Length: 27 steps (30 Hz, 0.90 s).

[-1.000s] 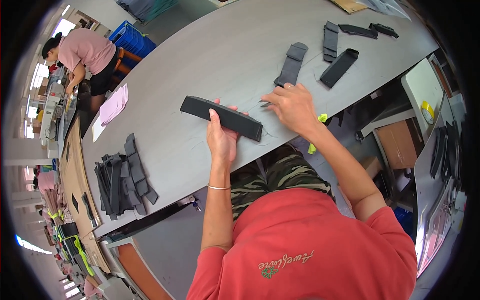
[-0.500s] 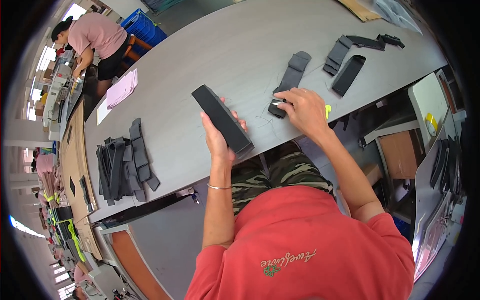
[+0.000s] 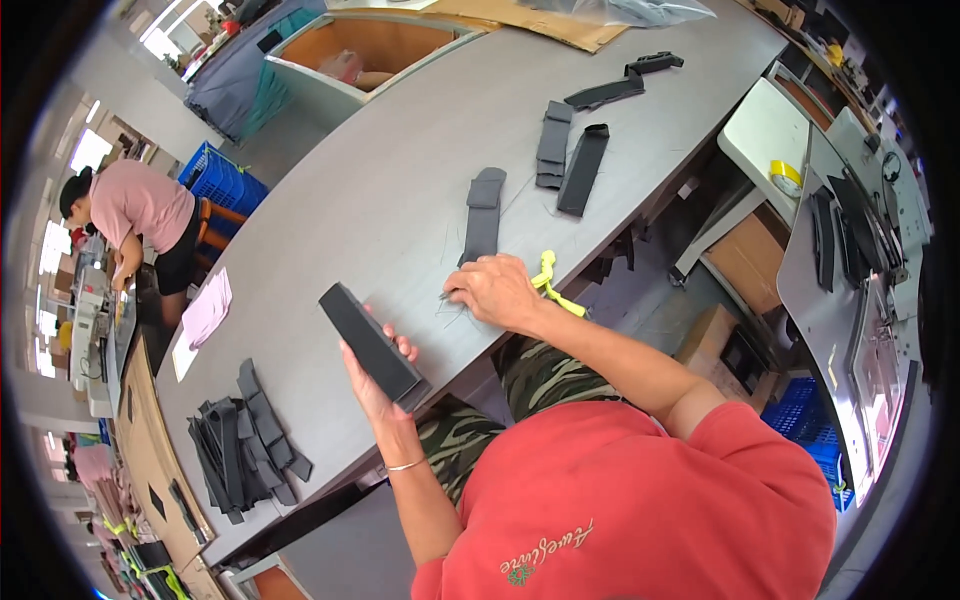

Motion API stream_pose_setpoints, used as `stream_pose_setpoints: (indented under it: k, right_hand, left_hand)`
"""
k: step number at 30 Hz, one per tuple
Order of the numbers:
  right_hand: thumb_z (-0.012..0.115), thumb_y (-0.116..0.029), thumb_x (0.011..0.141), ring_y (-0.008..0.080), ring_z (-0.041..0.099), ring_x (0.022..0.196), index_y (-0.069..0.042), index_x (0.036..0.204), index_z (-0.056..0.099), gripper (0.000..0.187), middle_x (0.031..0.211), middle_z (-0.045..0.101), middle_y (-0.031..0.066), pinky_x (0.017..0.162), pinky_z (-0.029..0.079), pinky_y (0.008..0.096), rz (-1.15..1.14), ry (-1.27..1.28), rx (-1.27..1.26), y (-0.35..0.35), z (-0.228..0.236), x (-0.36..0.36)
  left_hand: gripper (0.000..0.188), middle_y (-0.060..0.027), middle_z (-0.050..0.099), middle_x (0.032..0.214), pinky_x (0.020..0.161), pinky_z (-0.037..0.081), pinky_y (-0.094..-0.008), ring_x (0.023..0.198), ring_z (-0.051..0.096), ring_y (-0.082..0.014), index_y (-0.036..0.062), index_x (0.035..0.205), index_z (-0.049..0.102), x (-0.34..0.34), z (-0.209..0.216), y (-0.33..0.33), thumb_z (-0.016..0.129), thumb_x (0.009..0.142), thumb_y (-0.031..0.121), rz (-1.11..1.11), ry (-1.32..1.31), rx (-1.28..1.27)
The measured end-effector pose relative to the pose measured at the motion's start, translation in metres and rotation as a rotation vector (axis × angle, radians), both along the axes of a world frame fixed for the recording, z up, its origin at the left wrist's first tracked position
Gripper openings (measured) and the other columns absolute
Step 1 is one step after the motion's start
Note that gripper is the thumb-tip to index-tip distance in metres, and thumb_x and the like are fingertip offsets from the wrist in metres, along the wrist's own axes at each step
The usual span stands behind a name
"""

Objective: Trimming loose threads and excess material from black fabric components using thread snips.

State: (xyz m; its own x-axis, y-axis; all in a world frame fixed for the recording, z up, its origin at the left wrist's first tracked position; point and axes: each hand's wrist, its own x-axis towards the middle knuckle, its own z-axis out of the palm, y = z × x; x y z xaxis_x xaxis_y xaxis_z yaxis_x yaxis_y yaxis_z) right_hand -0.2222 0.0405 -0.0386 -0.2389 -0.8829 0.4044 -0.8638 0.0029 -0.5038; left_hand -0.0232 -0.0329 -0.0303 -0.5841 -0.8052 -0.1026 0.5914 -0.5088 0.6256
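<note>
My left hand [image 3: 370, 385] is wrapped round a long black box-shaped piece [image 3: 372, 345], holding it tilted above the near edge of the table [image 3: 330, 235]. My right hand [image 3: 497, 292] rests low on the tabletop with its fingers pinched together. Something small shows at the fingertips among loose dark threads [image 3: 455, 303], too small to name. Just beyond that hand lies a dark grey folded fabric strip [image 3: 483, 215]. A neon yellow strap [image 3: 548, 275] hangs at the table edge beside my right wrist.
A pile of dark fabric strips [image 3: 240, 440] lies on the left; pink sheets [image 3: 207, 308] are farther off. Another black box-shaped piece [image 3: 583, 170] and more strips [image 3: 553, 145] lie at the far right. A co-worker [image 3: 145, 215] bends over a machine. A side table [image 3: 765, 135] carries yellow tape [image 3: 786, 178].
The view has swung to the right. My left hand keeps its grip on the black piece. My right hand's fingers have drawn in, and the small dark piece beneath them no longer shows.
</note>
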Motion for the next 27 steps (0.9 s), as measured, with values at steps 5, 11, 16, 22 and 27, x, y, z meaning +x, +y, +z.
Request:
stream_pose_setpoints:
  k: [5,11,16,22,27]
  right_hand:
    - [0.069,-0.02,0.076,0.027,0.063,0.08,-0.012,0.092,0.07,0.017,0.084,0.066,0.0054,0.07,0.05,0.0377,0.003,-0.08,-0.055,0.008,0.009,0.01]
    - [0.065,-0.009,0.084,0.0119,0.059,0.086,-0.003,0.108,0.067,0.026,0.097,0.068,0.0065,0.076,0.046,0.0253,0.219,-0.747,0.077,0.017,0.041,0.02]
    - [0.065,-0.008,0.083,0.0141,0.059,0.081,-0.004,0.107,0.068,0.024,0.092,0.067,0.0074,0.073,0.046,0.0264,0.382,-0.66,0.035,0.018,0.055,0.05]
    - [0.066,-0.009,0.079,0.0221,0.056,0.07,-0.009,0.1,0.07,0.021,0.08,0.063,0.0061,0.065,0.044,0.0313,0.356,-0.237,-0.187,0.018,0.053,0.065]
    - [0.068,-0.014,0.079,0.0207,0.054,0.066,-0.015,0.095,0.07,0.016,0.073,0.06,0.0014,0.059,0.04,0.0328,0.292,-0.089,-0.25,0.022,0.056,0.067]
  left_hand:
    - [0.062,-0.0073,0.052,0.088,0.062,0.043,-0.0305,0.072,0.05,-0.0196,0.0061,0.127,0.047,0.018,-0.01,-0.009,0.047,0.091,0.057,0.06,0.073,0.075]
    - [0.063,-0.0068,0.052,0.09,0.067,0.047,-0.0303,0.077,0.05,-0.0194,0.008,0.13,0.044,0.012,0.007,0.0,0.046,0.091,0.057,0.078,0.089,0.046]
    - [0.061,-0.0048,0.053,0.094,0.066,0.051,-0.0309,0.08,0.054,-0.0176,0.0104,0.133,0.041,0.02,0.011,0.008,0.036,0.095,0.057,0.1,0.054,0.012]
    - [0.056,-0.0034,0.057,0.095,0.064,0.054,-0.0307,0.079,0.057,-0.0163,0.011,0.132,0.043,0.023,0.019,0.02,0.033,0.097,0.054,0.11,0.023,0.001]
    - [0.056,-0.0033,0.058,0.095,0.063,0.055,-0.0299,0.079,0.06,-0.016,0.0099,0.131,0.045,0.023,0.02,0.025,0.033,0.098,0.053,0.078,0.065,0.005]
